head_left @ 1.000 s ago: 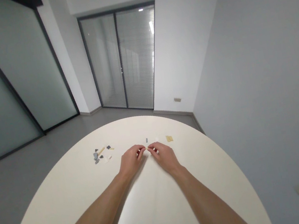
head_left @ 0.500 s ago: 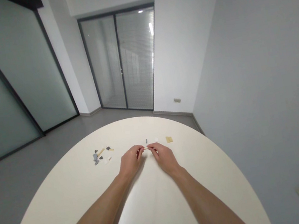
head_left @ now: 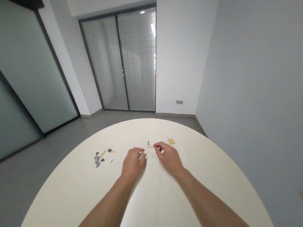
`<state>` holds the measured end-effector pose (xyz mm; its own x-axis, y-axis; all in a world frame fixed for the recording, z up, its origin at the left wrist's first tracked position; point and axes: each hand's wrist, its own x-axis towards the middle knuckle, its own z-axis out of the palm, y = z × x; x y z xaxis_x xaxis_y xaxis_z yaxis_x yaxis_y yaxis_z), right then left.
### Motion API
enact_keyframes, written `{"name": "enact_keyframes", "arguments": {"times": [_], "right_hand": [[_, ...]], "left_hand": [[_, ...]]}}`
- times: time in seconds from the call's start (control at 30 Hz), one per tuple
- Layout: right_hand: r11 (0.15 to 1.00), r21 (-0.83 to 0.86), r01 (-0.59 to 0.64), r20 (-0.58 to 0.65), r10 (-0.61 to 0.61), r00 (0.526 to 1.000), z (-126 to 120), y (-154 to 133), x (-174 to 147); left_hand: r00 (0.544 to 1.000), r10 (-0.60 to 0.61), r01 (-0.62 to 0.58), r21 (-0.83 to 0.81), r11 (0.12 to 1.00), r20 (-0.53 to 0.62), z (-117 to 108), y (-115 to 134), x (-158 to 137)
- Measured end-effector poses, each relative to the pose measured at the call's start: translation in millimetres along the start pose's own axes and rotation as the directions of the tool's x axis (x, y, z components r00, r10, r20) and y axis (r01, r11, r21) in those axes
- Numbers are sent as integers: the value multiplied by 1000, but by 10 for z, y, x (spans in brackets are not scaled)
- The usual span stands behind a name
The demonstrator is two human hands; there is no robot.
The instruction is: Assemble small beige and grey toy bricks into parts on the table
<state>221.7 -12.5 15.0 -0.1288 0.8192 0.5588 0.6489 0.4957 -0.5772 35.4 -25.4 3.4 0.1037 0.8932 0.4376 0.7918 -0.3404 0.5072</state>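
Between thumb and fingertips, my right hand [head_left: 169,157] pinches a thin tan stick-like piece [head_left: 151,147] that points left. My left hand [head_left: 133,163] rests near the table's middle with its thumb and fingers apart, nothing between them. Just beyond the stick lies a small grey rectangular piece [head_left: 148,143]. A flat yellowish square piece [head_left: 171,141] is on the table to the right of my right hand. What kind of parts these are is too small to tell.
The round white table [head_left: 156,213] fills the lower view. Several small grey, black, tan and white pieces lie scattered at its left, among them a grey one [head_left: 96,159] and a tan strip [head_left: 102,154]. A glass door [head_left: 122,64] stands behind.
My left hand has let go of the tan stick-like piece, and its fingers have opened. My right hand has shifted slightly right, keeping hold of the piece.
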Motion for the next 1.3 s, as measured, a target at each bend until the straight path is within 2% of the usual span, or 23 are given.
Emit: {"name": "enact_keyframes", "arguments": {"times": [0.3,0.6,0.87,1.13,1.3], "right_hand": [[984,-70,-162,-91,156,984,-60,112,40],[948,-121,-296,-118,282,952,-118,164,63],[935,-124,-331,-144,313,939,-159,300,82],[874,-333,-355,-201,302,932,-245,378,78],[845,-372,-384,-184,338,923,-282,363,83]], "left_hand": [[999,29,-30,27,999,25,32,-13,-3],[999,15,-17,31,999,47,16,2,-4],[998,12,-13,27,1000,59,3,9,-9],[998,-1,-2,38,999,63,13,-2,-9],[998,6,-8,26,1000,56,15,-3,-11]]}}
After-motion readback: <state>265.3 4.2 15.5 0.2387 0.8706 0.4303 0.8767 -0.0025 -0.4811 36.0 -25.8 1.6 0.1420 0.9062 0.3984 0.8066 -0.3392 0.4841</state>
